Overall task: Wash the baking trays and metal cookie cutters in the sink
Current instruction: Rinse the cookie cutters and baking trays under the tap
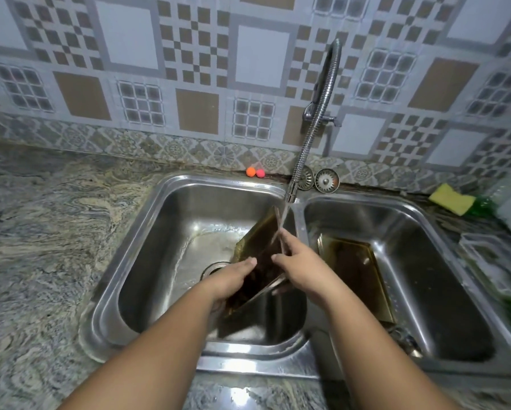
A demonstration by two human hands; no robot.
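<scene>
A dark, browned baking tray (258, 241) stands tilted on edge in the left sink basin (165, 232), under running water from the flexible tap (291, 196). My left hand (233, 276) lies with straight fingers against the tray's inner face. My right hand (300, 261) grips the tray's right edge, thumb on the inside. A second browned tray (357, 270) leans inside the right basin (443, 261). No cookie cutters can be made out.
A yellow sponge (452, 199) and green bottles lie on the counter at the right, by a clear plastic container (497, 261). Two sink strainers (326, 180) and two small orange and pink balls (255, 172) sit along the back wall. Marbled countertop (41, 247) spreads to the left.
</scene>
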